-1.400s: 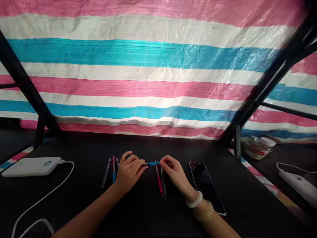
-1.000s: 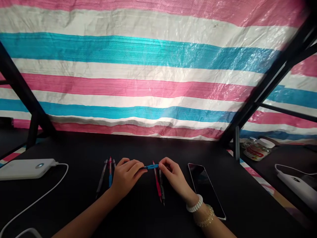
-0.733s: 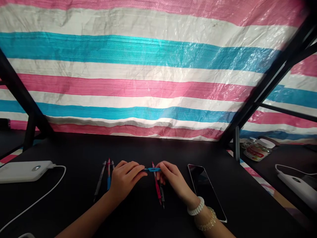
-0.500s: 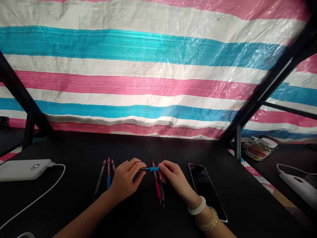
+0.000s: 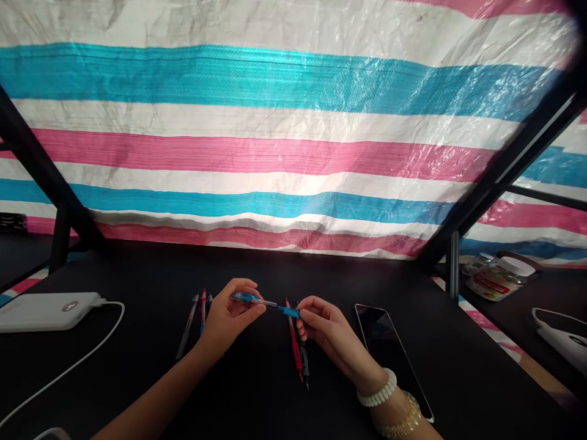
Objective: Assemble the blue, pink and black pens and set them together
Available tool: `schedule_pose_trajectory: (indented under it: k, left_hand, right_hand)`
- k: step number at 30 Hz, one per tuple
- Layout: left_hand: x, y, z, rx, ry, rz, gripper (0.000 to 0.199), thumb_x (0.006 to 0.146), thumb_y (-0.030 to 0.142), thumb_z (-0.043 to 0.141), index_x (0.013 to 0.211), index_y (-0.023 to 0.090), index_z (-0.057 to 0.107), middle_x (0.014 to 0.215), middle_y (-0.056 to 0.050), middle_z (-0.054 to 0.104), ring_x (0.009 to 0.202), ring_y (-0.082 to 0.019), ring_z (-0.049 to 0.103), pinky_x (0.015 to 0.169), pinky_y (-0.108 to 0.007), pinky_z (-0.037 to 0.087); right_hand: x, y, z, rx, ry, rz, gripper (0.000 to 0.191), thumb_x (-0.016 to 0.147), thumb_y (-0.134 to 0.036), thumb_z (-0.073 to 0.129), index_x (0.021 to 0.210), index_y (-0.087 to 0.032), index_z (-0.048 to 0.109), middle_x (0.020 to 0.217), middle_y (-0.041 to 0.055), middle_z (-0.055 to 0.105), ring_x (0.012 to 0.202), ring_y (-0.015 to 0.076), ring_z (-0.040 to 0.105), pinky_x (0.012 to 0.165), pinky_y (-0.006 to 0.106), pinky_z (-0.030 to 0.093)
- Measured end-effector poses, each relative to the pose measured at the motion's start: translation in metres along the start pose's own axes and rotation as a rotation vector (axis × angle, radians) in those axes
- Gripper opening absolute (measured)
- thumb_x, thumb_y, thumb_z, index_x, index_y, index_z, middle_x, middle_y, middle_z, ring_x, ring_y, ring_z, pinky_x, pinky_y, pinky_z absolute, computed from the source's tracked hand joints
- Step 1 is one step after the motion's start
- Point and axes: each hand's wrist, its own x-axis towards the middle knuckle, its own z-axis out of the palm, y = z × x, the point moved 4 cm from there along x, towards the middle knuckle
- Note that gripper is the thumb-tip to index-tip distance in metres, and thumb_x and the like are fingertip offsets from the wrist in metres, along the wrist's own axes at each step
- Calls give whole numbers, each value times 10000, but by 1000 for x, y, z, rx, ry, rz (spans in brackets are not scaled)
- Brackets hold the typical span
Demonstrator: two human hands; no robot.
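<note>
While pinching the light-blue grip of a slim, clear-barrelled pen (image 5: 286, 311) between the thumb and fingers of the right hand (image 5: 332, 330), curving the left hand (image 5: 224, 319) loosely about the pen's blue rear end, with the thumb stretched along the near side. Cannot tell from this view about any firm pressure of the left fingers. Held up between both hands, above a flat black table (image 5: 257, 263), and tilted, with the rear end to the left and the grip to the right. Crossing, as seen here, the far part of a pinkish-red pen (image 5: 295, 348), laid just beside a dark grey pen (image 5: 306, 365). Showing, left of the left hand, a grey-and-clear pen (image 5: 187, 330), next to it a red-and-blue pen (image 5: 203, 313), and one more pen (image 5: 210, 298), mostly hidden.

Wearing on the right wrist a white ridged bracelet (image 5: 378, 389) and a pale gold beaded bracelet (image 5: 402, 420). Showing, right of that wrist, a black-screened phone with a pale edge (image 5: 397, 348), partly covered. Showing at the left a white rectangular power bank (image 5: 46, 313), with a thin white cable (image 5: 122, 311) plugged into its right end. Showing at the far right, past a slanting black metal bar (image 5: 499, 177), a white-lidded clear jar with a red-marked label (image 5: 495, 281).
</note>
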Motion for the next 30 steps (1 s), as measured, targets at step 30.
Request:
schedule_pose_trajectory:
  k: [30]
  left_hand:
    - [7,-28,-3,-853,170,-441,210,664,74,800,806,169,678,808,-3,695,749,-107,665,743,-218,560]
  right_hand:
    - [4,9,-5,242,88,139,205,660,-255,780,781,-153,650,635,7,599,587,125,538,586,260,410]
